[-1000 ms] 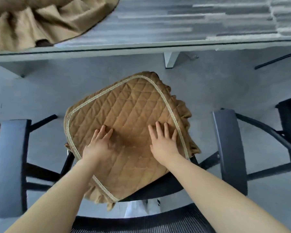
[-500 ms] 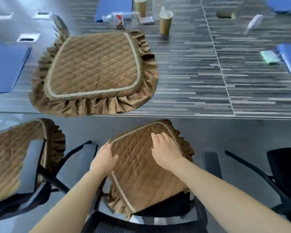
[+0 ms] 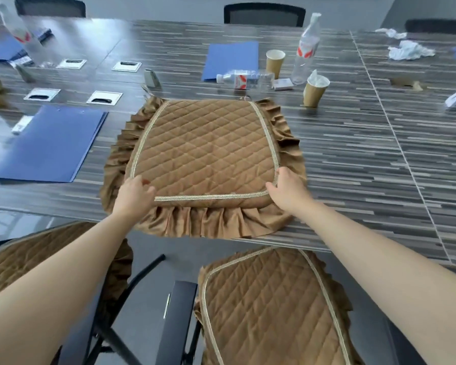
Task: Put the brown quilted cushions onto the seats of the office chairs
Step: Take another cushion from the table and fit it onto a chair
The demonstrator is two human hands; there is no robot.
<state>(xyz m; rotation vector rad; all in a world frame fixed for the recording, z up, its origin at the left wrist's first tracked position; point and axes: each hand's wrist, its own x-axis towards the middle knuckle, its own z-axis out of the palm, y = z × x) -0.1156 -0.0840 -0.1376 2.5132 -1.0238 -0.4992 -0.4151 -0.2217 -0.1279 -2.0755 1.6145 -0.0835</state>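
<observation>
A brown quilted cushion [image 3: 206, 154] with a ruffled skirt lies flat on the striped table [image 3: 353, 159]. My left hand [image 3: 134, 193] curls over its near left corner. My right hand [image 3: 287, 191] clasps its near right corner, thumb on the gold trim. Below the table edge, a second cushion [image 3: 269, 306] sits on the seat of the office chair in front of me, beside the chair's dark armrest [image 3: 179, 312]. A third cushion [image 3: 37, 259] covers the chair seat at the lower left, partly hidden by my left forearm.
On the table are blue folders [image 3: 50, 146] [image 3: 232, 59], two paper cups [image 3: 274, 63] [image 3: 315, 92], an upright bottle [image 3: 307, 46], a lying bottle [image 3: 242, 77] and crumpled tissues [image 3: 408, 50]. Black chair backs [image 3: 263, 13] line the far side.
Both hands left the cushion on the chair seat and went up and forward to the near corners of the cushion on the table. The view tilted up to the tabletop.
</observation>
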